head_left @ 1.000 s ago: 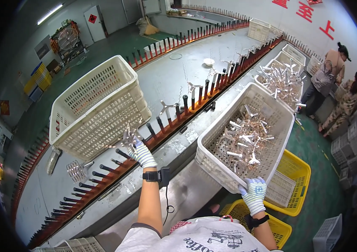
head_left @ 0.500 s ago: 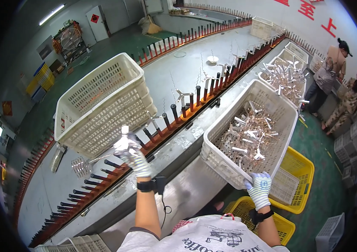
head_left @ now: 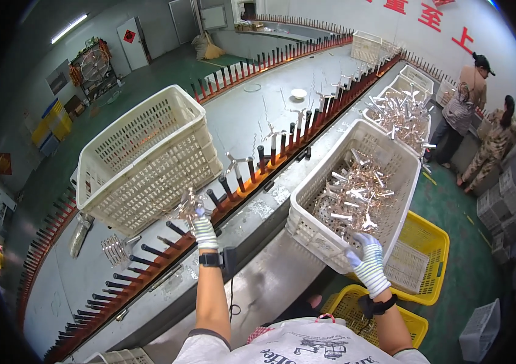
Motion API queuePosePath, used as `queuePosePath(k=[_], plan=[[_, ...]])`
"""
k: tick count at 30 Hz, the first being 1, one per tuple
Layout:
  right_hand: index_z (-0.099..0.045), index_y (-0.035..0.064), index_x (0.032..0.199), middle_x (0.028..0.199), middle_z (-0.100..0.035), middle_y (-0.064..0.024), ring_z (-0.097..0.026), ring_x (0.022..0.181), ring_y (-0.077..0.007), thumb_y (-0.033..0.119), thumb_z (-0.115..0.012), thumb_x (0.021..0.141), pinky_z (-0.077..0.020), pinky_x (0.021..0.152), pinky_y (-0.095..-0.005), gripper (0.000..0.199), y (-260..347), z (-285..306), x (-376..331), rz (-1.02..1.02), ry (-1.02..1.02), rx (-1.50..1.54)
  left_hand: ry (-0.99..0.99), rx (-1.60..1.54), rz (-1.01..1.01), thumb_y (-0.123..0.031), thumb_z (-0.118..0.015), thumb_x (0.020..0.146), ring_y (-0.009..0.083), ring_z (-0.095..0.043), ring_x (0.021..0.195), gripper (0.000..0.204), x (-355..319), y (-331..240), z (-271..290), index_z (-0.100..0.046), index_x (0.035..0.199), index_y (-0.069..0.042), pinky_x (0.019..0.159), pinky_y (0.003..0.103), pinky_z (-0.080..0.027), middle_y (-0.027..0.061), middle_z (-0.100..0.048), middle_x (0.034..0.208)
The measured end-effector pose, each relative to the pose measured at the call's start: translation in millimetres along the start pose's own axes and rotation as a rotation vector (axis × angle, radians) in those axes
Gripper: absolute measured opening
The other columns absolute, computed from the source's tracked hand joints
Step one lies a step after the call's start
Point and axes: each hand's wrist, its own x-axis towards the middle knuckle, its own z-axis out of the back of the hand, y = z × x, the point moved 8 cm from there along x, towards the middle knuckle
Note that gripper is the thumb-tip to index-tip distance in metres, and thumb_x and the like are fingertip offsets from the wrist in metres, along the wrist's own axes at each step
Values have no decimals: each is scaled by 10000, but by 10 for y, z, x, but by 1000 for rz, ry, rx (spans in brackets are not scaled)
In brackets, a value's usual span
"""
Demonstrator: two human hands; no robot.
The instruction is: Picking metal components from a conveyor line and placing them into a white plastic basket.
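My left hand (head_left: 203, 232), in a white striped glove, is closed around a bunch of shiny metal pieces (head_left: 188, 206) that blur together. It is over the work table beside a row of upright dark pegs (head_left: 224, 184). A coiled wire bundle (head_left: 116, 250) lies on the table to its left. On the right, a white plastic basket (head_left: 319, 239) holds many three-armed silver pieces with copper-coloured wires (head_left: 355, 197). My right hand (head_left: 367, 264), gloved alike, is at this basket's near rim with fingers apart and nothing gripped.
Stacked white baskets (head_left: 155, 176) stand on the table at left. Yellow baskets (head_left: 437, 267) are below the right basket. Another full basket (head_left: 400, 115) is farther back. A small white bowl (head_left: 298, 94) sits on the table. Two people (head_left: 470, 115) stand at far right.
My right hand has loosened from the basket rim, its fingers now spread. My left hand has drawn slightly away from the coiled wire bundle, and the metal pieces at its fingers have turned. The whole view has shifted a little.
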Motion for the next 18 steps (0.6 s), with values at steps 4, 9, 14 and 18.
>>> queuePosePath(k=[4, 9, 14, 18], plan=[[-520, 45, 1110, 1057, -537, -164, -495, 987, -351, 301, -581, 757, -375, 880, -420, 440, 1153, -275, 509, 325, 84, 220, -94, -77, 133, -207, -409, 931, 212, -552, 983, 372, 45, -562, 566, -418, 1254, -22, 826, 312, -455, 129, -522, 1168], [-436, 10, 1215, 1166, -504, -200, -484, 1087, -329, 229, -493, 858, -378, 925, -370, 423, 1818, -1477, 1102, 280, 224, 675, 239, -1394, 529, -272, -549, 851, 74, -480, 613, 386, -298, -678, 922, -482, 1158, -49, 477, 165, -361, 17, -537, 813], [-444, 9, 1211, 1142, -538, -186, -511, 1078, -286, 164, -533, 830, -394, 909, -327, 421, 2425, -2654, 1492, -88, 142, 999, -226, 175, -74, -342, -537, 834, 141, -479, 624, 364, -1036, -782, 2386, -541, 1027, -34, 475, 258, -394, 55, -514, 796], [-530, 20, 1101, 1030, -597, -144, -576, 927, -268, 71, -524, 814, -445, 784, -329, 291, 2872, -2640, 1516, -194, 231, 1087, 84, -30, 912, -418, -493, 856, 99, -459, 627, 339, -1428, -801, 3181, -545, 999, -115, 551, 216, -387, 2, -473, 761]])
